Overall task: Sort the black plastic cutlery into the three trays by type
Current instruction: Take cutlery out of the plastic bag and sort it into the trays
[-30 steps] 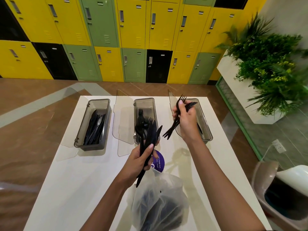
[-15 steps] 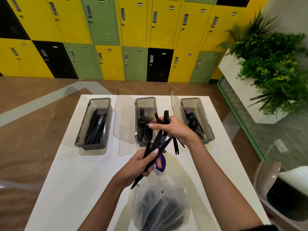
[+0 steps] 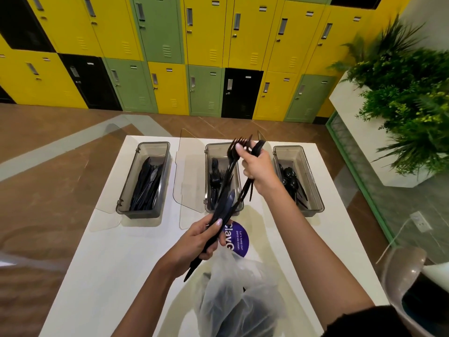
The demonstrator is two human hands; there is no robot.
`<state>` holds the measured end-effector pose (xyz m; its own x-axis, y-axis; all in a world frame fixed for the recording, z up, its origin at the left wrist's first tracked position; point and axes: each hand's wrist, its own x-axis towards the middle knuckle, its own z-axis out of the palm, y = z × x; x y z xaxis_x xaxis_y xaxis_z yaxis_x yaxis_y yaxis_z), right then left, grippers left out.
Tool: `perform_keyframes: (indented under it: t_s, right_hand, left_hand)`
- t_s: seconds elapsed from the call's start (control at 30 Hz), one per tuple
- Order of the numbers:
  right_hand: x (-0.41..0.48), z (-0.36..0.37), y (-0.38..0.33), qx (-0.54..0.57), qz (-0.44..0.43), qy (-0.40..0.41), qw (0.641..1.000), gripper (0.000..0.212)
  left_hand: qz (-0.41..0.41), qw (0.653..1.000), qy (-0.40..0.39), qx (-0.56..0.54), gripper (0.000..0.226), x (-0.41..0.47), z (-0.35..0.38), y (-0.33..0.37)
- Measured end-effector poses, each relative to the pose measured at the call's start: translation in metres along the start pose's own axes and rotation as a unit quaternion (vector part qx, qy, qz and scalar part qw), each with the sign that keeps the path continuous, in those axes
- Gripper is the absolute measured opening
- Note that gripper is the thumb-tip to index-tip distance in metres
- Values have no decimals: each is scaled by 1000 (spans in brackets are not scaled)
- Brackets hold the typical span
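- Starting at the left of the white table: meets the knife tray, lid folded out flat beside it, already well filled with black knives lying lengthwise.
- Moving inward, finds the left hand curled tight around a bundle of unsorted cutlery, raised above the table just in front of the fork tray; too overlapped to tell which types make up the bundle.
- Behind that hand, shows the fork tray holding a modest cluster of black forks along its left side, with room to spare.
- Nearer the body, takes in a translucent plastic bag slumped on the table, dark with more cutlery inside, partly covering a round purple sticker on the tabletop.
- Up and to the right, catches the right hand clenched around a handful of forks, tines pointing up and away, handles hanging down over the fork tray; held above it, not yet let go.
- At the far right, ends on the spoon tray, with black spoons piled toward its middle and near end.
- Judging progress: looks partway through, around the middle at best. Done so far: stocking every tray with its own type, with nothing visibly misplaced. Left to do: dropping the handful of forks into the fork tray, working through the left-hand bundle, then emptying the bag, apparently far from empty.
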<state>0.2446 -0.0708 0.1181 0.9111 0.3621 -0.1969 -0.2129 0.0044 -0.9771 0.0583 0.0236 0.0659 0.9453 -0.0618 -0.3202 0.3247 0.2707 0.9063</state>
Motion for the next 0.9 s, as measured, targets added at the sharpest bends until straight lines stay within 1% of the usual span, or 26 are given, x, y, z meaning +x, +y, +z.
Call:
perform_keyframes:
  t_s: [0.07,0.1,0.17,0.23,0.33,0.4,0.5,0.57,0.67,0.73,0.77,0.83,0.9]
  right_hand:
    - [20,5,3,-13,-9,55,998,18]
    - [30,9,5,-21,-12,69,997,21]
    - [46,16,12,-45,-23,78,996,24]
    - [61,22,26,-78,-16,83,993,27]
    - [79,30,55,-137,30,73,987,32]
    - [86,32,72,-177,59,64,980,37]
    - [88,31,91,-206,103,46,972,33]
    - [88,30,99,-198,99,36,974,34]
    - [92,26,106,-191,83,41,977,48]
    - [93,24,105,-187,89,28,978,53]
    - [92,23,103,-197,94,19,976,56]
    - [87,23,100,-262,82,8,962,65]
    - [76,24,91,-308,45,10,950,63]
  left_hand:
    - [-1,1000,14,-7,28,1,-6,-2]
    - [0,1000,21,-10,28,2,-10,-3]
    - [1,999,43,-11,27,5,-15,-5]
    - [4,997,81,-14,26,7,-20,-7]
    - [17,990,136,-27,25,12,-27,-11]
    - [24,987,157,-35,23,16,-32,-12]
    - [24,984,175,-40,22,19,-37,-13]
    - [26,981,186,-39,23,20,-38,-14]
    - [27,979,198,-38,26,23,-39,-16]
    - [27,979,197,-42,27,25,-37,-16]
    - [27,979,195,-46,26,26,-36,-16]
    - [28,980,188,-55,24,27,-32,-14]
    - [34,981,182,-60,22,27,-29,-12]
